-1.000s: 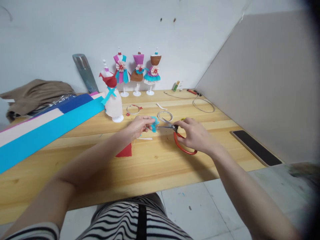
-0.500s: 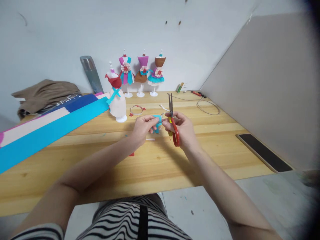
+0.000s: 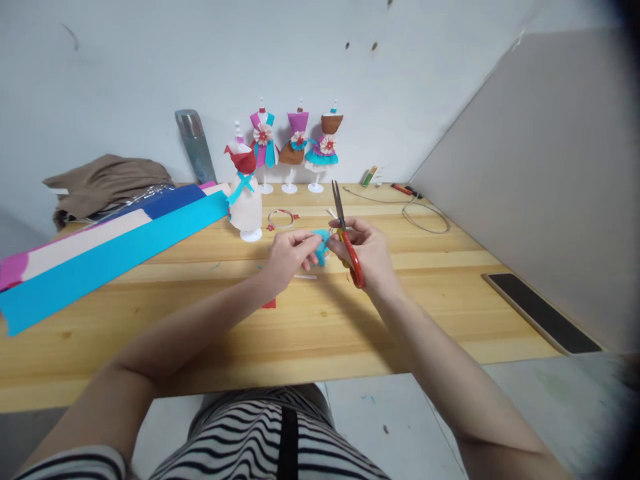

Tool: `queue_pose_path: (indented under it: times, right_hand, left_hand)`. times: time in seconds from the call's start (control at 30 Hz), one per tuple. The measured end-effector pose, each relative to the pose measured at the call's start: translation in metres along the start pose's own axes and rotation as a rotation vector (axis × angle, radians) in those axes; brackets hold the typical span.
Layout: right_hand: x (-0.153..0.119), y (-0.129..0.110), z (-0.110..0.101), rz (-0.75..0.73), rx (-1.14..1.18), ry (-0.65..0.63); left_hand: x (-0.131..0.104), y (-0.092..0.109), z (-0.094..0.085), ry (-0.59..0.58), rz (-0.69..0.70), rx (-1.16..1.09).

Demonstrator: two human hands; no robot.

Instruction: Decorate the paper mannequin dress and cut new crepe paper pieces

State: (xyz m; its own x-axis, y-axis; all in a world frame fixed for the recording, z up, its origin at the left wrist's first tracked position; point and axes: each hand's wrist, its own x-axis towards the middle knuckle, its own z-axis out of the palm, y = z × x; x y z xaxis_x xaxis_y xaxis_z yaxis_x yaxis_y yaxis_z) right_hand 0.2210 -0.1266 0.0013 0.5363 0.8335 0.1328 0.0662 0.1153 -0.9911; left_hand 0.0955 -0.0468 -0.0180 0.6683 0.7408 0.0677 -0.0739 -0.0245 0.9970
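Observation:
Between my two hands is a small piece of turquoise crepe paper (image 3: pixel 321 255), partly covered by fingers. My left hand (image 3: pixel 291 259) pinches it from the left. In my right hand (image 3: pixel 369 252) are red-and-yellow-handled scissors (image 3: pixel 355 261), their narrow blades pointing away from me and slightly parted. The right thumb and forefinger come close to the paper's right edge; whether they grip it I cannot tell. Beyond my left hand stands a miniature dress form (image 3: pixel 245 200) in a red top and pale skirt with a turquoise bow. A thin ring with red flowers (image 3: pixel 282 219) lies beside it.
Three more dressed mini mannequins (image 3: pixel 299 143) stand along the wall. At left are long paper strips (image 3: pixel 120 257), brown cloth (image 3: pixel 113 179) and a flask (image 3: pixel 196 147). A phone (image 3: pixel 545 313) lies at right, with a cable (image 3: pixel 425 223) farther back. Red scrap (image 3: pixel 269 303) lies near my left forearm.
The view has shifted a little, so the table items appear farther right. Both hands keep their hold, and the scissors have tilted slightly to the left.

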Motion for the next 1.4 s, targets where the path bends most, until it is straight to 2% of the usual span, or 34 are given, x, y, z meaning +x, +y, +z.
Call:
queue_pose_path:
  times: [0.13, 0.2, 0.27, 0.37, 0.47, 0.63, 0.83, 1.0, 1.13, 1.4]
  right_hand:
    - [-0.001, -0.002, 0.002, -0.007, 0.015, -0.03]
    - [-0.001, -0.005, 0.002, -0.002, 0.017, -0.041]
    - [-0.001, -0.008, 0.001, 0.0, 0.003, -0.065]
    - [0.001, -0.013, 0.001, 0.004, -0.018, -0.135]
    - [0.003, -0.016, 0.001, 0.019, -0.023, -0.207]
    - [0.005, -0.015, 0.004, 0.006, -0.053, -0.248]
    - [0.007, -0.012, 0.007, 0.007, -0.046, -0.318]
    - [0.007, -0.009, 0.011, 0.038, -0.022, -0.287]
    - [0.007, -0.005, 0.015, 0.023, 0.005, -0.246]
    - [0.013, -0.01, 0.017, 0.003, -0.05, -0.303]
  left_hand:
    - [-0.004, 0.0, -0.008, -0.012, 0.164, 0.082]
    - [-0.003, 0.001, -0.011, -0.016, 0.171, 0.045]
    - [0.0, 0.004, -0.014, -0.038, 0.065, -0.067]
    - [0.005, 0.009, -0.02, -0.158, -0.143, -0.211]
    - [0.005, 0.013, -0.025, -0.261, -0.217, -0.201]
    - [-0.002, 0.013, -0.032, -0.22, -0.234, -0.264]
    - [-0.005, 0.012, -0.038, -0.252, -0.224, -0.267]
    - [-0.006, 0.007, -0.04, -0.184, -0.205, -0.328]
    - [-0.009, 0.005, -0.041, -0.173, -0.193, -0.34]
    - [-0.007, 0.001, -0.048, -0.189, -0.198, -0.359]
